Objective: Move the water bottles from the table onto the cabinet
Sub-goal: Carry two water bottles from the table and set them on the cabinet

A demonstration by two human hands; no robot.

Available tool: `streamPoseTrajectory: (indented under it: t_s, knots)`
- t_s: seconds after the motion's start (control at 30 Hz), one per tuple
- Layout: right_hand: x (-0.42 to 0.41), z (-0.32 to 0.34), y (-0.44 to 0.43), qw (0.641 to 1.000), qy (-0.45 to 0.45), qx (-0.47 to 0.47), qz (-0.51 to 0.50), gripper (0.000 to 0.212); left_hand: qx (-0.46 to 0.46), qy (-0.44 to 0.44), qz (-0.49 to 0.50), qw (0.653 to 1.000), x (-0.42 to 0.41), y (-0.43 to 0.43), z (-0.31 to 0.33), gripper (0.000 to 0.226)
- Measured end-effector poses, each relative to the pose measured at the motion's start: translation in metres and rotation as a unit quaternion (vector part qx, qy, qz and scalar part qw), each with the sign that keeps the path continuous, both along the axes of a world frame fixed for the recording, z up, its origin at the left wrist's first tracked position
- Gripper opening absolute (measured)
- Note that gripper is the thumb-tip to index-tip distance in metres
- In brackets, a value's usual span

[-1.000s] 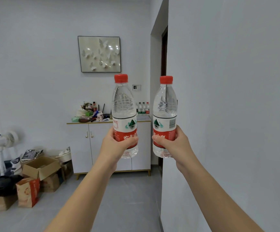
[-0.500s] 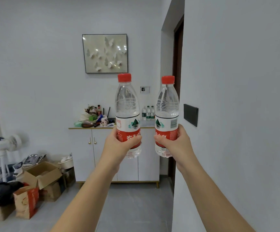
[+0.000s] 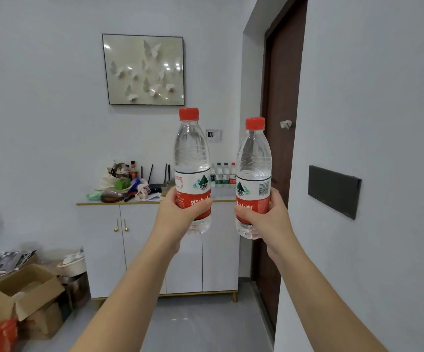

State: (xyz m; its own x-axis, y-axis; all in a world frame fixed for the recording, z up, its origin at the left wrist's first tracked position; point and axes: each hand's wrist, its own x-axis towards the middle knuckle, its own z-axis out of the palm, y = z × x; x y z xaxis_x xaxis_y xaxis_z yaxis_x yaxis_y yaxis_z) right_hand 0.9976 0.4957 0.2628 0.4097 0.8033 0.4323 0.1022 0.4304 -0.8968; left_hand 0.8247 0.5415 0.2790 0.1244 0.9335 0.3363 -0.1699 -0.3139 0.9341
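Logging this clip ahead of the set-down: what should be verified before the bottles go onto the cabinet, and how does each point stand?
1. Grip of the left hand round the label of the left bottle: ok.
2. Grip of the right hand on the right bottle: ok.
3. Both red caps on: ok.
4. Free spot on the cabinet top, in front of the small bottles at its right end: ok.
5. Left end of the top for setting down: not ok, the clutter fills it.
6. The floor up to the cabinet: ok where visible; cabinet within reach: cannot tell.
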Motion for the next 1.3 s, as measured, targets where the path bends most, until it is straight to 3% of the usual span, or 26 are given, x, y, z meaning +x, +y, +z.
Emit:
streamPoseTrajectory:
  t_s: [0.27,1.3]
  knots:
    - [0.013,0.003,0.092,0.999,-0.015,-0.009,-0.040,0.062,-0.004,-0.011,-0.028,1.000,0.019,0.099,-0.004,0.056]
    - [0.174,-0.041,0.534,0.999,0.019,-0.026,-0.029,0.068,-0.013,0.023,0.015,1.000,0.183,0.523,-0.047,0.062]
